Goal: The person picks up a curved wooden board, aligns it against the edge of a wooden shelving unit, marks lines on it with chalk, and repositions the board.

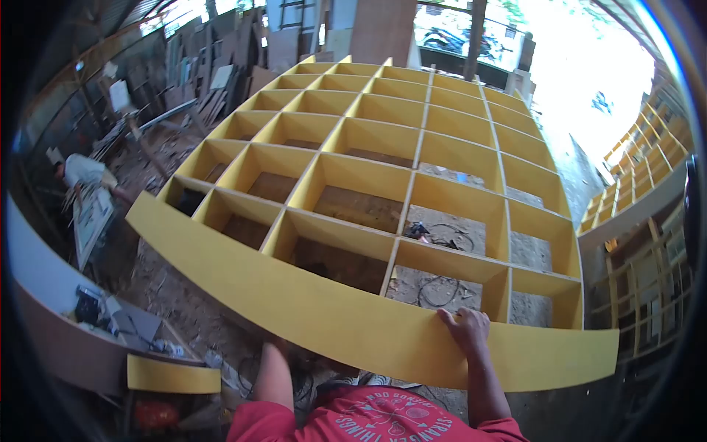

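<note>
A long yellow board (pixel 353 324) runs across the front of a large yellow lattice frame (pixel 340 230). My right hand (pixel 467 328) grips the board's upper edge right of the middle, its fingers curled over toward the frame. The forearm of my left arm (pixel 274 372) reaches to the board's lower edge. My left hand is hidden there, behind or under the board, so its fingers do not show. The board lies against the near ends of the frame's dividers; whether it is fastened to them, I cannot tell.
Cables and a tool (pixel 417 231) lie on the dirt floor inside the frame's cells. At left, a person (pixel 85 171) bends over a pale panel. A workbench (pixel 55 295) with tools stands at lower left. Another yellow lattice (pixel 641 166) is at right.
</note>
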The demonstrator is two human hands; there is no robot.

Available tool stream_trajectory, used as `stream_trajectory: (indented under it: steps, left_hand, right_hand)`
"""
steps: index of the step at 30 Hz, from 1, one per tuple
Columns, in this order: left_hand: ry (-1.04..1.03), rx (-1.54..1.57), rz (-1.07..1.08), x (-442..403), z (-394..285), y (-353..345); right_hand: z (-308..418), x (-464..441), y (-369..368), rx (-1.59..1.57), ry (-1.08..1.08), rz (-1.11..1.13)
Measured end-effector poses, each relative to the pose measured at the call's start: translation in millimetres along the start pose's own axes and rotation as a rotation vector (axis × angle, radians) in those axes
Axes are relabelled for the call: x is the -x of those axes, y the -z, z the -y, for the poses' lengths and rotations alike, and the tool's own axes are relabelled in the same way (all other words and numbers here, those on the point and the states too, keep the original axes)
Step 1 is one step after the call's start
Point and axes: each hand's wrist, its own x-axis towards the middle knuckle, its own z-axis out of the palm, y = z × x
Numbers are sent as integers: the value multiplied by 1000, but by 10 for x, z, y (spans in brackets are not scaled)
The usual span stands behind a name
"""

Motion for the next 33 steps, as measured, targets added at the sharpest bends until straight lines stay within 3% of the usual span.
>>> stream_trajectory:
  steps: [6, 10, 13, 16, 19, 25, 30, 33]
  left_hand:
    - [61, 123, 2, 176, -9, 16]
    - [197, 540, 70, 450, 27, 107]
    - [455, 1120, 158, 813, 114, 358]
    - [962, 1369, 311, 1170, 372, 705]
    - [834, 1345, 306, 1395, 331, 1036]
    - [783, 1332, 301, 1654, 609, 2053]
    - [772, 1361, 98, 1785, 833, 2954]
    - [619, 1398, 3, 1744, 920, 3454]
  right_hand:
    - [-34, -44, -67, 7, 10, -4]
    - [-19, -46, -92, -8, 12, -49]
    - [28, -76, -8, 13, -27, 37]
    - [6, -74, -42, -3, -30, 8]
    - [-4, -92, -37, 0, -23, 36]
    - [-71, -94, -86, -16, -10, -12]
    - [-68, -97, -104, -1, -10, 23]
    - [-58, -117, -116, -55, -2, -1]
